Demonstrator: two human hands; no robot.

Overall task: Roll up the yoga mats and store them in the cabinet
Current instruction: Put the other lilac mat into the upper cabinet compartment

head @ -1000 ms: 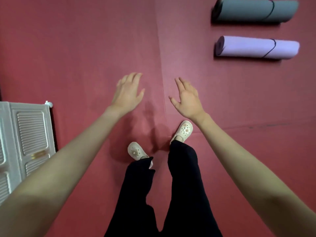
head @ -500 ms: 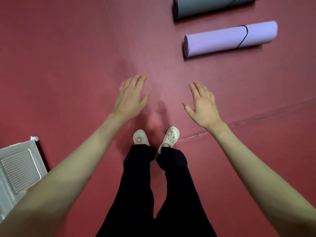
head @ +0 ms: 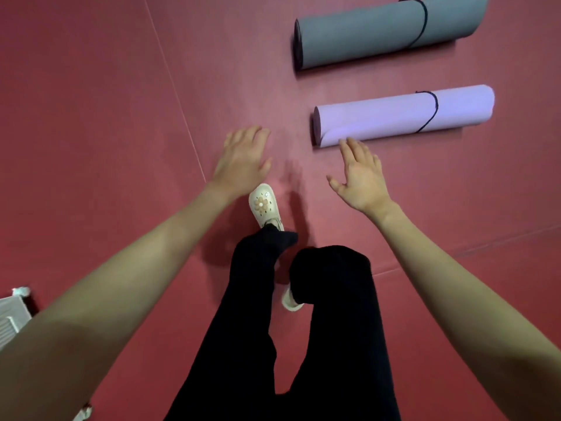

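Head view: you stand on dark red padded floor (head: 106, 132), both arms stretched forward. Your left hand (head: 243, 159) flat, fingers straight, holds nothing. Your right hand (head: 361, 174) also spread and empty, fingertips in front of near edge of rolled lilac foam yoga mat (head: 403, 115); contact not clear. Rolled grey foam yoga mat (head: 385, 31) lies beyond it, apart, each tied with dark cord. White louvred cabinet (head: 9, 317) at lower left edge. Cream clog shoe (head: 264, 206) steps forward.
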